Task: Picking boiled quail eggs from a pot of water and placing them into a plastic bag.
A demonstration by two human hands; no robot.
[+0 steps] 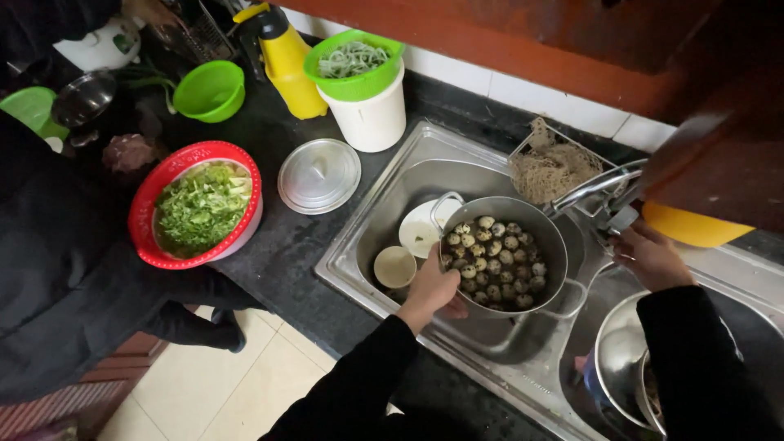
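My left hand grips the near rim of a steel pot full of small speckled eggs, held over the left basin of a steel sink. My right hand reaches up to the base of the tap, whose spout ends above the pot; its fingers are partly hidden behind the tap. Under the pot lie a white plate and a small cream bowl.
A red colander of chopped greens, a steel lid, a white bucket topped by a green basin, a yellow bottle and a green bowl stand on the black counter. Another person in dark clothes stands left. Steel bowls fill the right basin.
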